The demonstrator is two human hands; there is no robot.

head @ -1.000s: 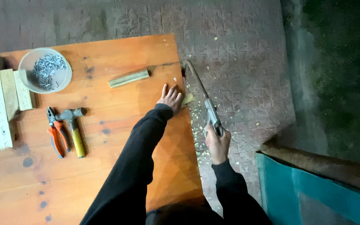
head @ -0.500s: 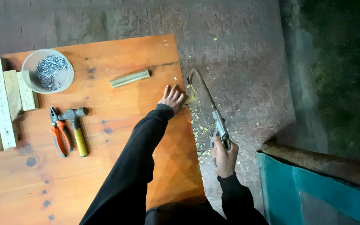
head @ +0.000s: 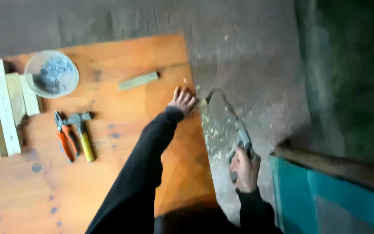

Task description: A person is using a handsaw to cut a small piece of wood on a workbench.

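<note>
My left hand (head: 182, 100) presses flat on a small pale wood piece (head: 202, 103) at the right edge of the orange wooden table (head: 122, 182). My right hand (head: 244, 167) grips the handle of a hacksaw (head: 232, 119), held beside the table over the floor. The saw's front end meets the wood piece just past the table edge. The picture is blurred by motion.
A short green-grey wood stick (head: 138, 81) lies behind my left hand. A hammer with a yellow handle (head: 83, 134) and orange pliers (head: 66, 138) lie at left. A bowl of nails (head: 52, 73) and pale wood strips (head: 3, 106) sit far left. A teal panel (head: 325, 199) stands at right.
My right hand has pulled the saw back toward me along the table edge. My left hand has stayed on the wood piece.
</note>
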